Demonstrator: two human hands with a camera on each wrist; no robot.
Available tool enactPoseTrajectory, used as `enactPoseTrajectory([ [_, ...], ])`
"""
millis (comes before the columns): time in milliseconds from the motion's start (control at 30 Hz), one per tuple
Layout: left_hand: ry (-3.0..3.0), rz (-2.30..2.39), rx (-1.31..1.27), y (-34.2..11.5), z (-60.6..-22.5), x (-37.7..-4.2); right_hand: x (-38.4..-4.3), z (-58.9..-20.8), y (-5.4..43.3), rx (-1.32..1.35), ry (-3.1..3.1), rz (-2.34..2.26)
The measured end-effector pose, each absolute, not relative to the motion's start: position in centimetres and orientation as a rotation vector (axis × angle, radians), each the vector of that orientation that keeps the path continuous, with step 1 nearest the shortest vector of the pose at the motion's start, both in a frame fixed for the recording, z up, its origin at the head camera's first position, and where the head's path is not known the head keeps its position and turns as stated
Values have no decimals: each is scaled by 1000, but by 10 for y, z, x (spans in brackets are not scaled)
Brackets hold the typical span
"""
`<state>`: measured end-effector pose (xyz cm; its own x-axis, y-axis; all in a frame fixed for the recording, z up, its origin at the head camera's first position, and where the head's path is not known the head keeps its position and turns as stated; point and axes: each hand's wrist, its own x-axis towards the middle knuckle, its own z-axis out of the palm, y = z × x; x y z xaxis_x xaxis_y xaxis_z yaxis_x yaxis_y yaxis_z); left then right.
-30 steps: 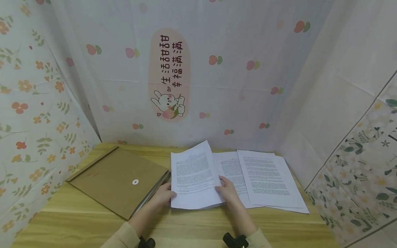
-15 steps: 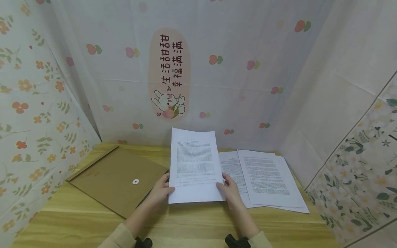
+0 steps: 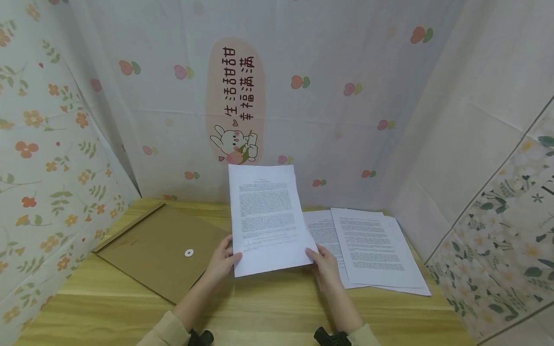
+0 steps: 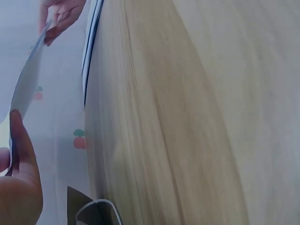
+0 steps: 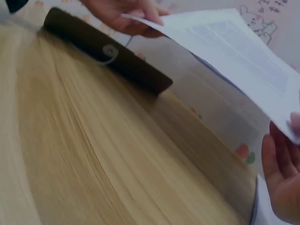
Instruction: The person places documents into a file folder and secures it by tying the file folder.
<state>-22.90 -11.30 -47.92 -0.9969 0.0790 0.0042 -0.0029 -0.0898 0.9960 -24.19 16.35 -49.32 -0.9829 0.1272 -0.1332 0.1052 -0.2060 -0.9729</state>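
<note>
Both hands hold up a small stack of printed paper sheets (image 3: pixel 267 216), tilted toward the head camera above the table. My left hand (image 3: pixel 221 262) pinches the lower left edge, thumb on the printed face and fingers behind. At the lower right edge my right hand (image 3: pixel 325 266) grips the sheets the same way. In the right wrist view the sheets (image 5: pixel 234 56) hang clear of the wood, bowed between the left hand (image 5: pixel 126 16) and the right hand (image 5: pixel 286 173). The left wrist view shows the sheets (image 4: pixel 26 89) nearly edge-on.
A brown document folder (image 3: pixel 160 254) with a white round button lies at the left of the wooden table (image 3: pixel 259 317). More printed sheets (image 3: pixel 372 250) lie overlapping on the right. A patterned cloth (image 3: pixel 329 134) hangs behind the table's far edge.
The sheets have risen from near the tabletop, and their edges are more even than a second ago. Both hands have moved up with them. Folder and right-hand papers stay put.
</note>
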Motion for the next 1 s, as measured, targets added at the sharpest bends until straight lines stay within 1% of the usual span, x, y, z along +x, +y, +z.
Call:
enactPoseTrajectory([
  [100, 2066, 2325, 131, -110, -479, -229, -241, -491, 155, -276, -1733, 2586],
  [200, 2029, 2369, 181, -106, -479, -229, -238, -487, 143, -224, -1631, 2663],
  [500, 1956, 2402, 312, -95, -478, -227, -226, -477, 117, -119, -1710, 2611],
  [633, 1944, 2395, 313, -97, -477, -226, -224, -477, 121, -51, -1824, 2523],
  [800, 1911, 2453, 251, -105, -474, -227, -222, -480, 136, 55, -2062, 2321],
  [1000, 1886, 2525, 148, -121, -471, -231, -222, -479, 159, 67, -2261, 2129],
])
